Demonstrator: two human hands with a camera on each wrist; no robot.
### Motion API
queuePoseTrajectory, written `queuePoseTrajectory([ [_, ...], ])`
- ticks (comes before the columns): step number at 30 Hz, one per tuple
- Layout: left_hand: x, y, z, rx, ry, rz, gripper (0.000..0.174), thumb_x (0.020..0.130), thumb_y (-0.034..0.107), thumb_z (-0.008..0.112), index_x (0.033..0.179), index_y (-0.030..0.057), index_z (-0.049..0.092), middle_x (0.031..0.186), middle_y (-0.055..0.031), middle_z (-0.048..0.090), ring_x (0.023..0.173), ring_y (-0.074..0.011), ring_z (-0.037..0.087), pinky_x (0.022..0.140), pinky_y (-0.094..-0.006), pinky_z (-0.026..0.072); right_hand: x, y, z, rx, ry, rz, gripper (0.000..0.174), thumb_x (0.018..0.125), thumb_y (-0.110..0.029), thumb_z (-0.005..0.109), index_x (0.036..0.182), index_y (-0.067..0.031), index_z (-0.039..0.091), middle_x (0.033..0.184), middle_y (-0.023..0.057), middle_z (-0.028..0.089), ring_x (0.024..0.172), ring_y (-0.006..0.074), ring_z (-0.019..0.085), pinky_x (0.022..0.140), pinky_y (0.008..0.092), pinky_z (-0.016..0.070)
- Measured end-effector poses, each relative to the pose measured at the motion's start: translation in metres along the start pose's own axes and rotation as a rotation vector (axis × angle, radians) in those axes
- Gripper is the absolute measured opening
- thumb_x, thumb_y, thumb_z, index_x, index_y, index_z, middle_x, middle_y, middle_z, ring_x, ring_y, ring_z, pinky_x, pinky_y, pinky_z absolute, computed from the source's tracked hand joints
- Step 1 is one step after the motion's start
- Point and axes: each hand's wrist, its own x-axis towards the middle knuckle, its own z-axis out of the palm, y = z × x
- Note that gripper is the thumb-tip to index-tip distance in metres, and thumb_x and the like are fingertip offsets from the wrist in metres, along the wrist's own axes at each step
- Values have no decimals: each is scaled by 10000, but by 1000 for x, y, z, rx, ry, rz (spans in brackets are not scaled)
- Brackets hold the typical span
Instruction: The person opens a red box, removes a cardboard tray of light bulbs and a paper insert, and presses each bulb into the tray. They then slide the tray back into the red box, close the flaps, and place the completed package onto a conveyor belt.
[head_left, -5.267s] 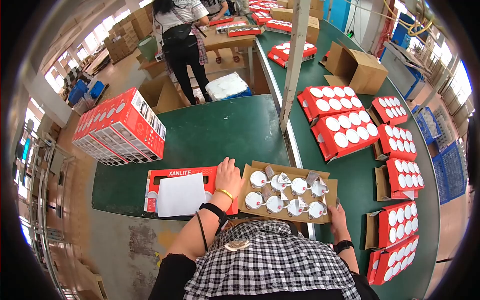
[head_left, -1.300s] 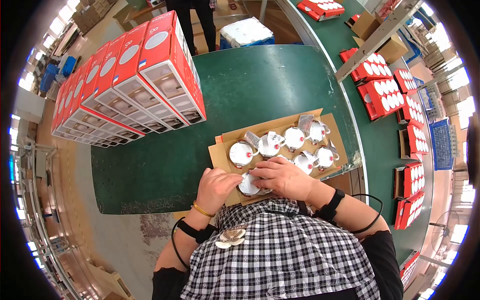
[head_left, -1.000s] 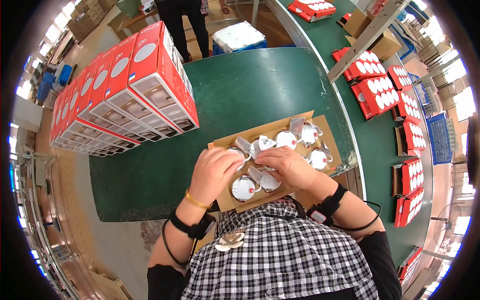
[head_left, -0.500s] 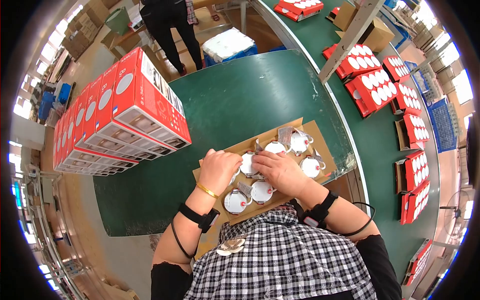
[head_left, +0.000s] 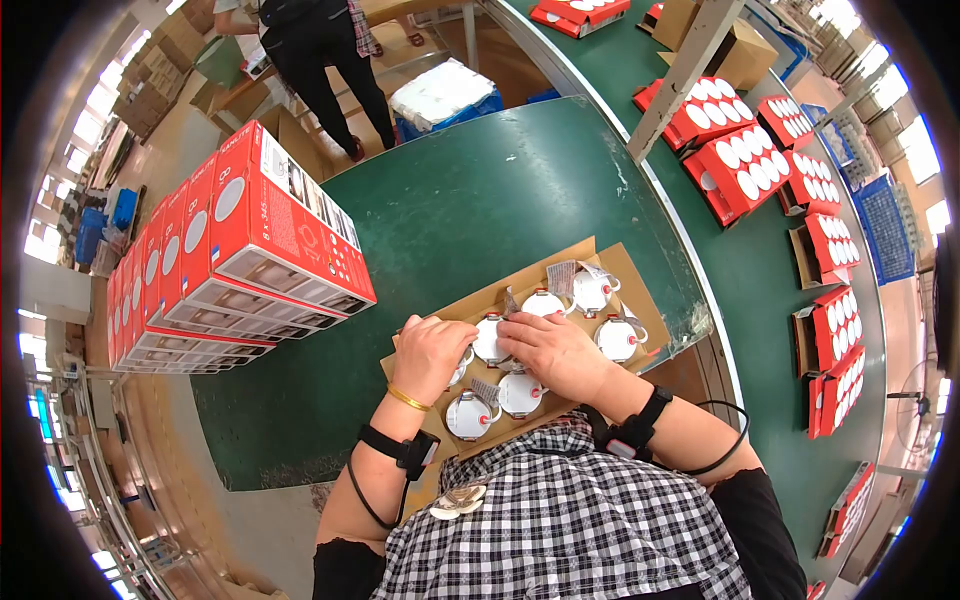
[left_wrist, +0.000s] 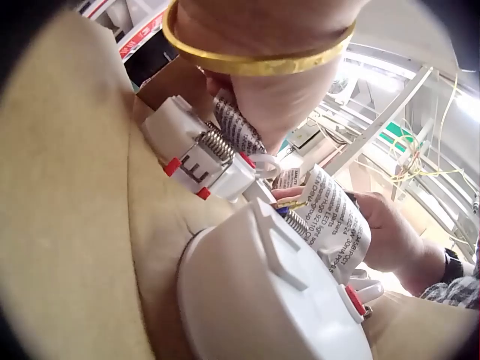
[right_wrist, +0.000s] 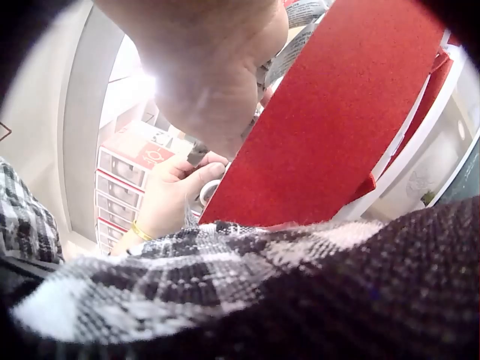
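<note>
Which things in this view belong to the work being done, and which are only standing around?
Likely part of the work:
open carton
white lamps
left hand
right hand

Likely just around:
green bin
blue crate
stacked red boxes, untouched, perhaps related

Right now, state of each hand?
Left hand: at the lamps; can't tell if it grips anything.
Right hand: over the lamps; grip can't be told.

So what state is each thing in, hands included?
White lights: in two rows, some covered
Left hand: over the lights, fingertips partly hidden
Right hand: over the lights, fingertips partly hidden
Cardboard box: open, flaps spread
Printed tags: sticking up
Red boxes: standing side by side
Red packs: resting on the side bench
</note>
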Motion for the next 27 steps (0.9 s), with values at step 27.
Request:
queuePoseTrajectory([
  [27, -7, 47, -22, 1, -579, -3, 71, 784, 186, 746, 827, 137, 718, 773, -21, 688, 797, -227, 644, 760, -383, 455, -48, -17, -17, 134, -62, -101, 257, 773, -110, 646, 1020, -98, 714, 1117, -7, 651, 1026, 195, 589, 916, 335, 489],
])
